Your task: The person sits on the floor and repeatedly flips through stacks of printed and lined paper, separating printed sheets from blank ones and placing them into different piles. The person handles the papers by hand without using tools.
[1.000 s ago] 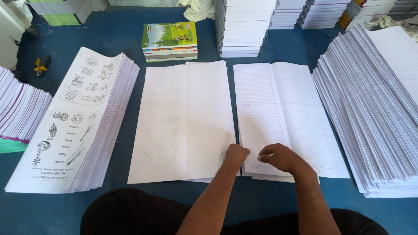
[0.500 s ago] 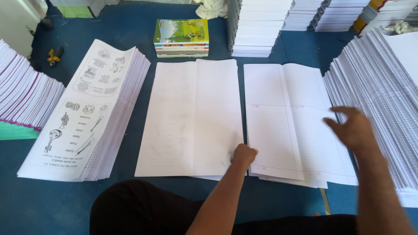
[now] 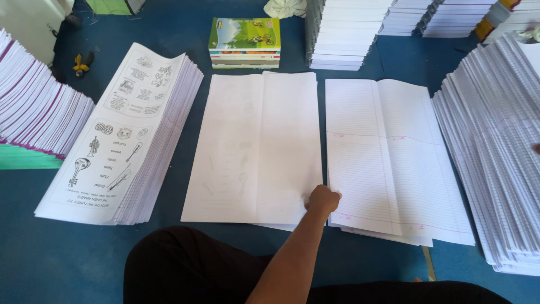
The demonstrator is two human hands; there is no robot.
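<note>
My left hand (image 3: pixel 322 200) reaches forward with its fingers curled and rests on the seam between two low piles. One is a pile of blank white folded sheets (image 3: pixel 253 146). The other holds ruled sheets (image 3: pixel 388 157) with pink margin lines. The knuckles touch the ruled pile's lower left edge, and I cannot tell whether a sheet is pinched. My right hand (image 3: pixel 536 149) shows only as a sliver at the right edge, over a tall slanted stack of ruled paper (image 3: pixel 495 141). Whether it is open or shut is hidden.
A thick stack of printed picture worksheets (image 3: pixel 121 141) lies to the left. Beyond it is a fanned stack with purple edges (image 3: pixel 34 112). A few colourful books (image 3: pixel 244 42) and tall white paper stacks (image 3: pixel 343 34) stand at the back. The floor is blue (image 3: pixel 73 253). My dark-clothed lap (image 3: pixel 185 270) is at the bottom.
My right hand left the ruled pile's lower corner and swung right to the tall stack, now nearly out of view. My left hand stayed at the seam.
</note>
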